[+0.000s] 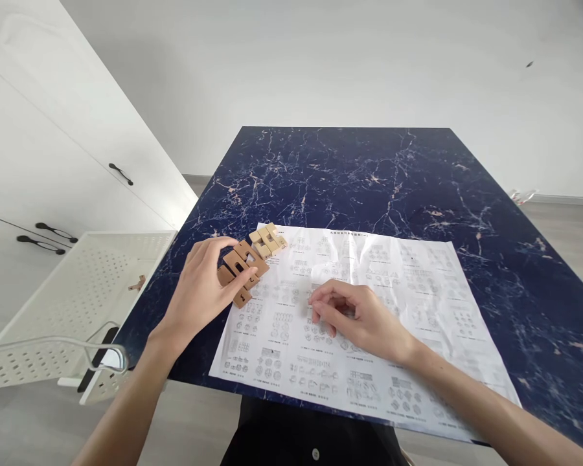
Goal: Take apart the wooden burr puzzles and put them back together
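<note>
My left hand (204, 275) is at the left edge of the paper sheet, its fingers and thumb spanning several brown notched wooden puzzle pieces (247, 255) laid side by side. Black numbers are marked on them, a 3 on the nearest. Just beyond lie lighter, pale wooden puzzle pieces (267, 239), also notched and marked, close against the brown ones. My right hand (350, 314) rests on the printed sheet (291, 369) with its fingers curled and the thumb near the index fingertip. Nothing shows between them. Small diagrams of pieces cover the creased sheet.
The dark blue marbled table (330, 175) reaches away to a pale wall. At the left stands a white perforated cart (121, 249) with a metal handle (53, 340) and a small brown object (137, 283) in it. White cabinets (68, 129) rise behind it.
</note>
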A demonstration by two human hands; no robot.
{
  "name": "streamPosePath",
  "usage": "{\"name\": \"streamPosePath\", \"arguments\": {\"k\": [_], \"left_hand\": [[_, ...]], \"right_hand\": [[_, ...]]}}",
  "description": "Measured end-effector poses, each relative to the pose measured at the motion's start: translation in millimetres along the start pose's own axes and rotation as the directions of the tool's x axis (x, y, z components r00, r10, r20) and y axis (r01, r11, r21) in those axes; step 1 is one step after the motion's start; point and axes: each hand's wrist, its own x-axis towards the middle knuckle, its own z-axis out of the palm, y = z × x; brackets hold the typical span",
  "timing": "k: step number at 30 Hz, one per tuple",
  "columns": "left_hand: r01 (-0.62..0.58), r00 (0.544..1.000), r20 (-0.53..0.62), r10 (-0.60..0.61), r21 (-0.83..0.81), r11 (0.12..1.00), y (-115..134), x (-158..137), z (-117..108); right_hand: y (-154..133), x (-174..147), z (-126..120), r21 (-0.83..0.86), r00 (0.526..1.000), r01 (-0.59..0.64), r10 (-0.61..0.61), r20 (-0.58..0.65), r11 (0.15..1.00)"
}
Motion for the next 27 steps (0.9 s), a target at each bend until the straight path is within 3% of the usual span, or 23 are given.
{"name": "streamPosePath", "arguments": {"k": [4,9,27], "left_hand": [[0.056,0.988,0.144,-0.052,-0.028,0.998,10,19,8],[0.03,0.98,0.195,-0.039,0.049,0.998,21,45,16],[-0.053,0.975,0.222,0.031,0.091,0.994,31,74,33]], "right_hand": [[-2,0,0,-0.014,1.0,0.003,-0.003,-0.001,1.0],[0,0,-1,-0.02,1.0,0.01,-0.01,-0.005,1.0],[-2,1,0,-0.016,1.0,0.015,-0.015,-0.001,1.0]]}}
